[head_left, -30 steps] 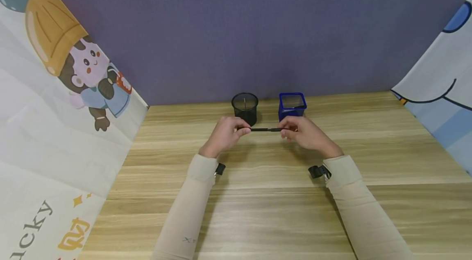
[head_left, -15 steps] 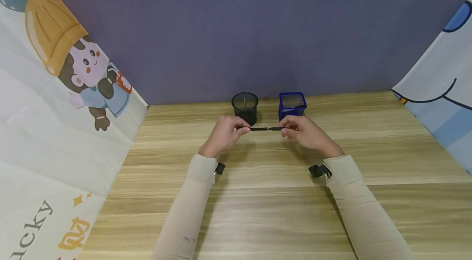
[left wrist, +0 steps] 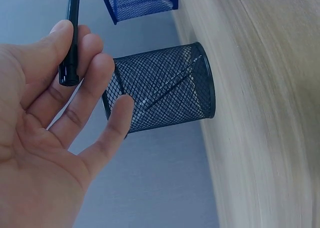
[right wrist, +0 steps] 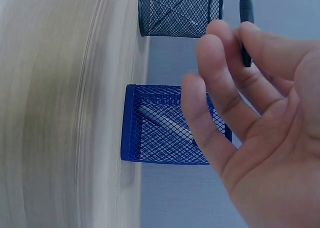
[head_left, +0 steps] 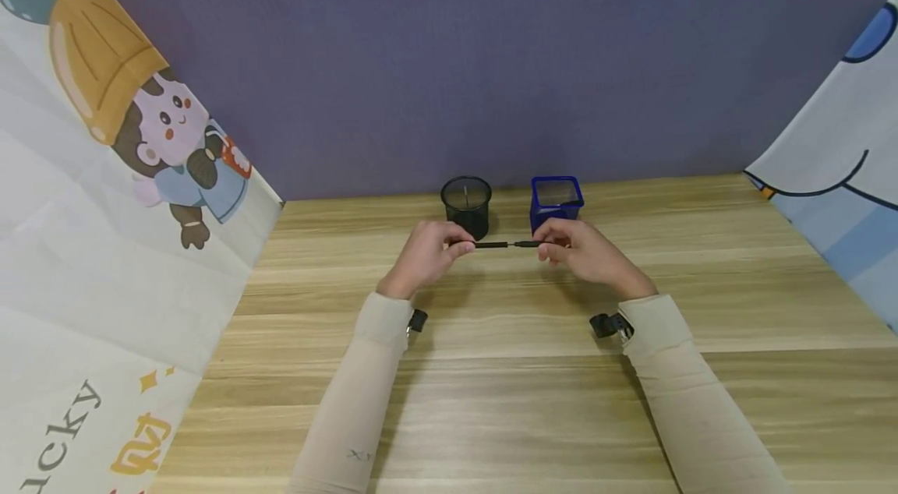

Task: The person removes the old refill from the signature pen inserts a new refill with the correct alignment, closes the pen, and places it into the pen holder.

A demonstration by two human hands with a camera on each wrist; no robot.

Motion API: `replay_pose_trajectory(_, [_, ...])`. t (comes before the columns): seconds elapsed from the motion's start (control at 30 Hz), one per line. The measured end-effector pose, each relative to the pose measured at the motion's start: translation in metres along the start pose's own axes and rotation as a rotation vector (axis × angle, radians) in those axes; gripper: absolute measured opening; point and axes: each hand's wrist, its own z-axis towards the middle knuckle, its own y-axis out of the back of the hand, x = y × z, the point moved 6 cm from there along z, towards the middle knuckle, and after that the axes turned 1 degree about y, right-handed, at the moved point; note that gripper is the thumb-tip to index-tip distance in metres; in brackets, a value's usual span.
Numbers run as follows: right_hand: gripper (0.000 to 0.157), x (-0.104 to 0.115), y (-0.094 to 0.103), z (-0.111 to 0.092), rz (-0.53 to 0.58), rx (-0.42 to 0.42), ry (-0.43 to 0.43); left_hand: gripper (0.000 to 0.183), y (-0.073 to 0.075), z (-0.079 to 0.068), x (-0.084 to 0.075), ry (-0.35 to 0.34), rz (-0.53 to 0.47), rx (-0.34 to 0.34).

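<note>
A black pen is pulled into two parts with a thin rod between them. My left hand [head_left: 428, 256] pinches the longer black barrel [head_left: 491, 245] between thumb and fingers; in the left wrist view the barrel [left wrist: 74, 7] points up past the thumb. My right hand [head_left: 589, 256] pinches the shorter tapered pen part [head_left: 526, 244], whose ridged section [right wrist: 246, 10] shows above the thumb in the right wrist view. Both parts lie in one level line above the table. The remaining fingers of each hand are loosely bent.
A round black mesh pen cup [head_left: 477, 221] stands behind my left hand with a thin stick in it. Behind my right hand is a square blue mesh cup [head_left: 554, 215] holding a pen-like thing. A purple-grey wall panel [head_left: 449, 73] rises behind the wooden table [head_left: 491, 400].
The right hand has shifted slightly right with the shorter pen part. The gap between the two parts has widened, and more of the thin rod shows. The cups have not moved.
</note>
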Motion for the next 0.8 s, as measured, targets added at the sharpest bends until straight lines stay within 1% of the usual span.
replay_pose_trajectory(0.13, [0.015,-0.0007,0.0004,-0.0004,0.002,-0.002,0.006,0.014,0.0008,-0.0003,0.0005,0.001,-0.003,-0.002])
replay_pose_trajectory(0.37, [0.015,-0.0051,0.0005,0.0017,0.020,0.007,0.002,0.019,0.0019,-0.0007,0.0023,0.003,-0.017,0.004])
replay_pose_trajectory(0.5, [0.015,-0.0046,0.0014,0.0012,0.020,0.006,0.005,0.018,0.0030,-0.0012,0.0028,0.003,-0.014,0.003])
replay_pose_trajectory(0.8, [0.014,-0.0056,0.0034,0.0003,0.020,-0.011,0.018,0.016,0.0053,-0.0020,0.0037,0.014,-0.005,-0.005])
